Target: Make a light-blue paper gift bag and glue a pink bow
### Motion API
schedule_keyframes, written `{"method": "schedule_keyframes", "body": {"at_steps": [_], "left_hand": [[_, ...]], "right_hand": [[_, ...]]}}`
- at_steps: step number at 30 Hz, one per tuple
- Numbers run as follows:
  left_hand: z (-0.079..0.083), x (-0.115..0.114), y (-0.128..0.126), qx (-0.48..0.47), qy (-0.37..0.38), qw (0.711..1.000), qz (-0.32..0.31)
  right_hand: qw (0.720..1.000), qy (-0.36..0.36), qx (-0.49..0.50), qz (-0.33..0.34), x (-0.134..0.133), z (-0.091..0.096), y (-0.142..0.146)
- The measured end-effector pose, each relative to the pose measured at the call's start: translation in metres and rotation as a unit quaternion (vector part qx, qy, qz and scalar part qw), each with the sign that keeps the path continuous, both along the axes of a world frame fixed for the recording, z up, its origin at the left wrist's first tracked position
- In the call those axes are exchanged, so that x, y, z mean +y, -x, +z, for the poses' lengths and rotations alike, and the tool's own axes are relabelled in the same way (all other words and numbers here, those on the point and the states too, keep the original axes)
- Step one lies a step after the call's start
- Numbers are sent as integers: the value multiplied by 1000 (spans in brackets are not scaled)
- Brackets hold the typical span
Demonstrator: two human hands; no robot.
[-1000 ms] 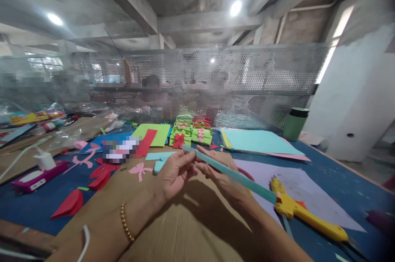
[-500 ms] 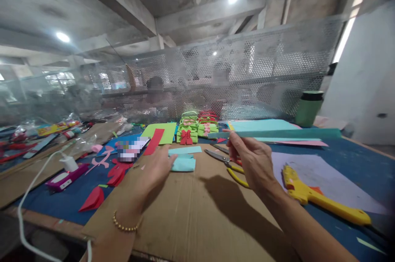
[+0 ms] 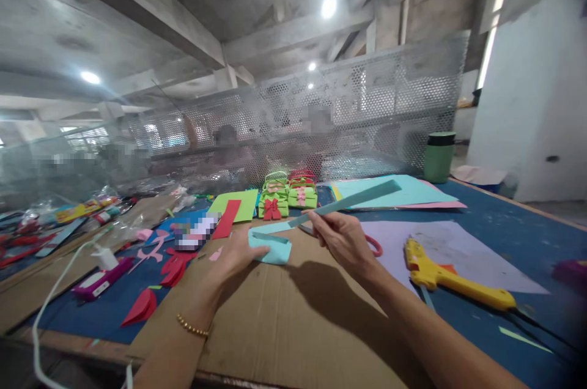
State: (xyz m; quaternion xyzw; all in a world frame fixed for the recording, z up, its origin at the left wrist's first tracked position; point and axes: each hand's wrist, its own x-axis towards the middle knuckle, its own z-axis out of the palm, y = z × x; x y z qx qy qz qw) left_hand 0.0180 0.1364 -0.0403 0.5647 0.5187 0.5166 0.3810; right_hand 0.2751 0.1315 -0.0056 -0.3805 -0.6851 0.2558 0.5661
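Note:
My left hand (image 3: pixel 238 254) grips the left end of a small folded light-blue paper piece (image 3: pixel 277 251), its thumb lying over the near part. My right hand (image 3: pixel 342 239) pinches a long teal paper strip (image 3: pixel 371 196), which slants up to the right. The strip's lower left end meets the light-blue paper; whether the two are joined I cannot tell. Both hands are over a brown cardboard sheet (image 3: pixel 266 328). Behind my right hand lie scissors, mostly hidden, with a red handle (image 3: pixel 376 246) showing.
A yellow glue gun (image 3: pixel 458 288) lies on purple paper (image 3: pixel 481 248) at right. Small green paper bags with bows (image 3: pixel 274 208) stand behind the cardboard. Red paper pieces (image 3: pixel 142 306) and a purple power strip (image 3: pixel 103 279) lie left. A green bottle (image 3: pixel 439 159) stands at back right.
My right hand has moved left and tilted the strip, bringing its end to the light-blue paper. My left hand has closed on that paper. The view has shifted slightly.

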Motion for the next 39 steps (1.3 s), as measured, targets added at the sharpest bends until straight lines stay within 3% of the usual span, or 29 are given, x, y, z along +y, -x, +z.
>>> {"method": "schedule_keyframes", "body": {"at_steps": [5,11,17,22,26,30,34,39], "left_hand": [[3,2,-13,-11,-22,999,23],[13,-9,-25,-70,-50,995,-51],[22,-22,-23,-118,-69,982,-133],[31,-36,-19,-121,-50,978,-164],[50,-41,-6,-91,-28,979,-178],[68,-36,2,25,31,959,-280],[59,-29,3,34,68,945,-319],[41,-29,12,-95,111,958,-246]], "right_hand": [[999,23,22,13,-1,2,-2],[993,68,86,53,-4,9,-6],[973,124,138,141,-4,7,-5],[954,183,153,182,-2,6,-9],[942,252,101,199,-5,2,-5],[912,337,10,235,-16,-5,6],[868,406,-63,278,-27,-1,3],[890,390,-126,198,-20,10,-7]]}}
